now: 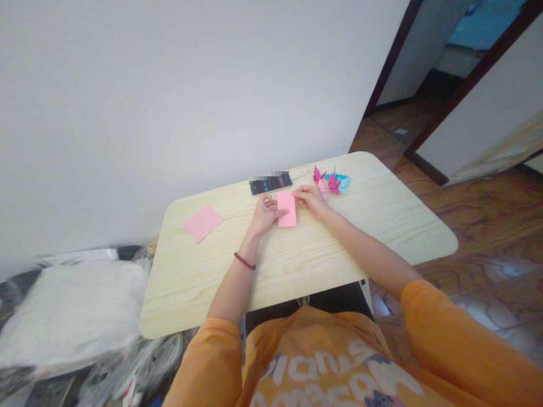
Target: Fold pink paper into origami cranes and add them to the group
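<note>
A folded pink paper (287,210) lies on the light wooden table (297,254), a narrow upright rectangle. My left hand (265,215) rests at its left edge, fingers bent and pressing on the paper. My right hand (310,199) pinches the paper's top right corner. A second pink paper (202,223), a flat square, lies apart at the table's left.
A dark phone (270,183) with a white cable lies just behind the paper. Folded paper cranes (331,181), magenta, pink and blue, sit to its right. White bags and clutter (68,316) fill the floor at left. A doorway (424,73) opens at back right.
</note>
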Tool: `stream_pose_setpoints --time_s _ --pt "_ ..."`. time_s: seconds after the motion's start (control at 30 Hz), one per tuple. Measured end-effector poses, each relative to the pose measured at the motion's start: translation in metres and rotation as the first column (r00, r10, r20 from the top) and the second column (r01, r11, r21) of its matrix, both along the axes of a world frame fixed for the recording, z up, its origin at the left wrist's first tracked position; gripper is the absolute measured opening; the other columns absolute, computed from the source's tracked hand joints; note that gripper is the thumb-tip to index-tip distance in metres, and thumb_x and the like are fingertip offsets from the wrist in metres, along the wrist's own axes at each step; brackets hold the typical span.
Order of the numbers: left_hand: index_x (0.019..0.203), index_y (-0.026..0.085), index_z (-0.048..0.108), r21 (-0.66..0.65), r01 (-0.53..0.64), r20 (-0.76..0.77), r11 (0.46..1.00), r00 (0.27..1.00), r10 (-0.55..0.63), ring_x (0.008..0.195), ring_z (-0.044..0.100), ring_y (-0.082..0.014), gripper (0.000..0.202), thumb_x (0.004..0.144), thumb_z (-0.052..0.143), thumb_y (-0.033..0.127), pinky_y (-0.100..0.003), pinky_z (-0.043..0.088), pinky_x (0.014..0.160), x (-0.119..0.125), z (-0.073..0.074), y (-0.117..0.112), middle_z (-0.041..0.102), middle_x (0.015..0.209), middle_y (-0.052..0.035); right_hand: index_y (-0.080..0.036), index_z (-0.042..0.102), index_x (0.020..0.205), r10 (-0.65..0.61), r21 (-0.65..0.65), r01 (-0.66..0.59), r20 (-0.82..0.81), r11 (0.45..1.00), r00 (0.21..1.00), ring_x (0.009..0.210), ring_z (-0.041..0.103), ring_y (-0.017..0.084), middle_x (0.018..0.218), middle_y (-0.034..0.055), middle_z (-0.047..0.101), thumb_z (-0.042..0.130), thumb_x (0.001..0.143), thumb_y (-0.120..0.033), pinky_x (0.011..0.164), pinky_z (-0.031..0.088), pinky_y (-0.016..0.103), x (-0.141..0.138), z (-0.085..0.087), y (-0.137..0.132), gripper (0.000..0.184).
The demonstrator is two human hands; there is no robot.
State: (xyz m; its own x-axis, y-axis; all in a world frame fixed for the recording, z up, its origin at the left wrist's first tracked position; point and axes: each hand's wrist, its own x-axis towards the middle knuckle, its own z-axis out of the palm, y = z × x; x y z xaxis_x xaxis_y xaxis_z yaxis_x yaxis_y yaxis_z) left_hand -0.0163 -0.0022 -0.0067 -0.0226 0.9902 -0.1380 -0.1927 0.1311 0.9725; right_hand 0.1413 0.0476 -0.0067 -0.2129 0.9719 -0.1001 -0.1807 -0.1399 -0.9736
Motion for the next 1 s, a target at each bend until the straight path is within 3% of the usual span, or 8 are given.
stream_pose_setpoints --time_s 0.1,0.2,0.3,0.53,0.73,0.9,1.0 --pt "0.084 0.023 0.033 -0.036 0.033 -0.02 0.999 0.999 -0.034 0.061 0.063 -0.0125 0.071 0.038 0.088 0.02 -0.024 0.049 0.057 0.001 -0.004 -0.001 0.063 0.085 0.0031 -0.017 0.049 0.055 -0.073 0.001 0.073 -0.044 0.997 0.996 0.041 0.032 0.003 0.045 -0.0065 0.042 0.078 0.057 -0.032 0.039 0.018 0.018 0.005 0.002 0.004 0.033" --pt "0.083 0.023 0.033 -0.026 -0.017 0.005 1.0 1.0 0.017 0.061 0.063 -0.0127 0.069 0.04 0.087 0.021 -0.025 0.05 0.057 0.002 -0.007 0.001 0.063 0.086 0.0027 -0.017 0.052 0.058 -0.081 -0.018 0.08 -0.057 0.997 0.995 0.043 0.037 0.004 0.05 -0.0042 0.05 0.077 0.059 -0.033 0.038 0.019 0.018 0.006 0.001 0.005 0.03" --pt "0.085 0.023 0.034 0.026 -0.091 0.028 0.996 0.996 0.09 0.061 0.063 -0.0124 0.066 0.044 0.086 0.022 -0.025 0.05 0.058 0.002 -0.008 0.003 0.063 0.085 0.0027 -0.016 0.056 0.064 0.011 -0.037 -0.013 -0.048 0.999 0.999 0.046 0.043 0.006 0.058 -0.0008 0.057 0.077 0.06 -0.037 0.038 0.019 0.018 0.002 -0.002 0.002 0.03" --pt "0.106 0.021 0.047 0.074 -0.112 0.023 0.991 0.994 0.111 0.066 0.065 -0.0142 0.068 0.049 0.084 0.023 -0.027 0.05 0.064 0.005 -0.005 0.004 0.067 0.083 -0.0007 -0.017 0.055 0.063 0.126 -0.003 -0.126 0.004 0.992 0.992 0.044 0.041 0.005 0.049 -0.0059 0.049 0.071 0.055 -0.028 0.042 0.024 0.018 -0.005 -0.007 -0.003 0.022" --pt "0.099 0.018 0.053 0.092 -0.195 0.009 0.976 0.981 0.195 0.06 0.063 -0.0138 0.056 0.053 0.082 0.03 -0.026 0.047 0.061 0.004 -0.004 0.004 0.07 0.072 -0.0013 -0.017 0.055 0.062 0.261 0.018 -0.264 0.111 0.964 0.959 0.045 0.04 0.006 0.05 -0.0056 0.047 0.065 0.059 -0.027 0.042 0.023 0.018 -0.007 -0.004 -0.008 0.014" --pt "0.092 0.019 0.05 0.08 -0.33 0.114 0.941 0.941 0.32 0.059 0.063 -0.014 0.055 0.048 0.084 0.025 -0.025 0.047 0.061 0.009 -0.002 0.005 0.068 0.067 0.0009 -0.018 0.052 0.062 0.249 0.013 -0.251 0.091 0.968 0.964 0.041 0.035 0.006 0.046 -0.007 0.044 0.061 0.059 -0.026 0.039 0.019 0.019 -0.01 0.002 -0.01 0.013" --pt "0.089 0.02 0.047 0.066 -0.448 0.188 0.892 0.883 0.43 0.061 0.063 -0.0129 0.054 0.05 0.083 0.025 -0.025 0.047 0.065 0.005 -0.004 0.01 0.067 0.069 0.001 -0.018 0.051 0.06 0.269 0.006 -0.271 0.112 0.962 0.957 0.04 0.034 0.005 0.045 -0.0072 0.042 0.06 0.059 -0.025 0.04 0.019 0.019 -0.008 0.003 -0.01 0.012"
